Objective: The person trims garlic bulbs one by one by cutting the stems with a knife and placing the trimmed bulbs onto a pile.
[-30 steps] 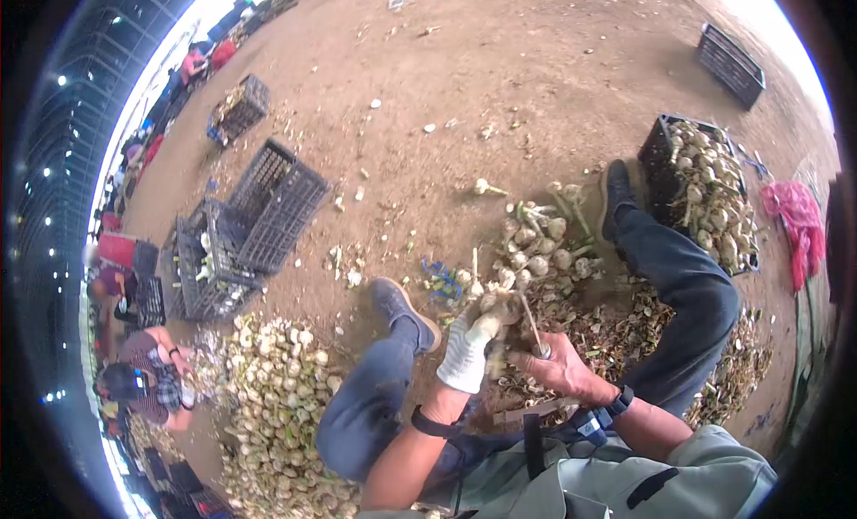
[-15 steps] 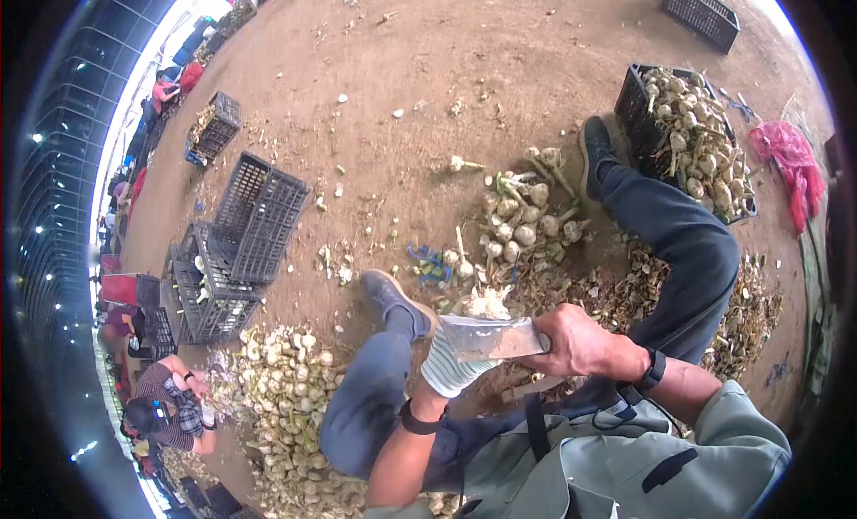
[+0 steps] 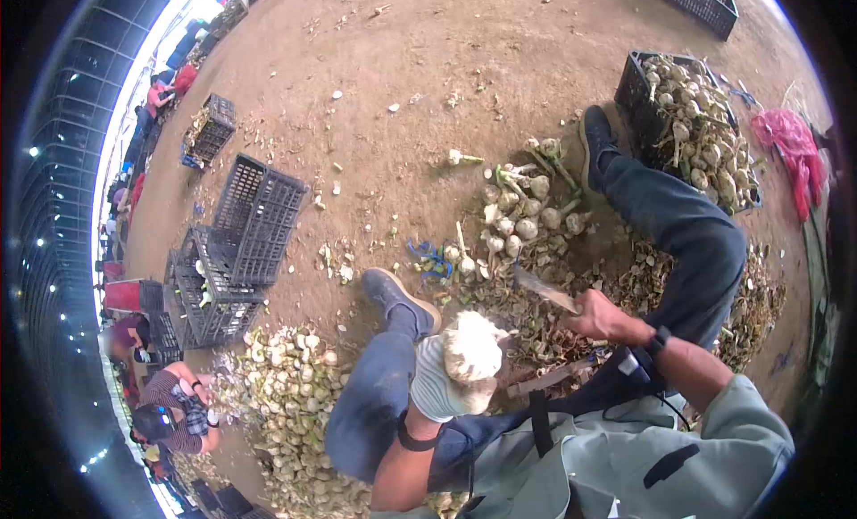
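My left hand (image 3: pixel 437 376), in a striped white glove, is wrapped round garlic bulbs (image 3: pixel 472 348) held up over my lap; most of its fingers are hidden behind them. My bare right hand (image 3: pixel 603 317) grips a knife (image 3: pixel 546 292), its blade pointing up and left, apart from the garlic. Beyond the hands, untrimmed garlic with stalks (image 3: pixel 527 220) lies on the ground between my feet. Peelings and cut scraps (image 3: pixel 571 340) spread under and around the right hand. To the left of my leg is a large heap of trimmed garlic bulbs (image 3: pixel 295 385).
A black crate full of garlic (image 3: pixel 632 99) stands beyond my right foot, near a pink net bag (image 3: pixel 794 157). Black crates (image 3: pixel 259 220) stand at the left. A co-worker (image 3: pixel 178 407) sits at the lower left. Another crate (image 3: pixel 701 8) lies at the upper right.
The knife, first beside and then across the garlic, has moved right and away with my right hand. My left hand has turned, showing the pale bulbs. The view has shifted a little.
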The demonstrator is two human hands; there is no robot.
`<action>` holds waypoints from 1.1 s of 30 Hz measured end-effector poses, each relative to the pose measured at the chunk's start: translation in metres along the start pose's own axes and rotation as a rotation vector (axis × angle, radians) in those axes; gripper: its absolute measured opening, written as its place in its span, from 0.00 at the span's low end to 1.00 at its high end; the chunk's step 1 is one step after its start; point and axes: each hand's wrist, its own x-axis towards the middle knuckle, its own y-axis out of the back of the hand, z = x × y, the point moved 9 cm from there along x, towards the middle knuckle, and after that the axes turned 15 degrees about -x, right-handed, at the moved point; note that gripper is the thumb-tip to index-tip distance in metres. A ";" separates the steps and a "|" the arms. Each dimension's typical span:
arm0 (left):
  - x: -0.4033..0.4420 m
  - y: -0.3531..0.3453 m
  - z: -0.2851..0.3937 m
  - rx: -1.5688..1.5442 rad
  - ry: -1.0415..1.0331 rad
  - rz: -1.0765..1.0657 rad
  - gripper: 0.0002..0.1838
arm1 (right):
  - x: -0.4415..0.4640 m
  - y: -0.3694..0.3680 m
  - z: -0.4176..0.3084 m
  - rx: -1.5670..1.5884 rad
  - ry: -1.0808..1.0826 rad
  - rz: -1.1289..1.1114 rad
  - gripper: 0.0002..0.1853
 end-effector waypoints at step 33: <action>0.020 0.056 0.052 -0.988 -0.464 0.362 0.17 | 0.005 -0.061 -0.130 1.107 0.109 -0.216 0.26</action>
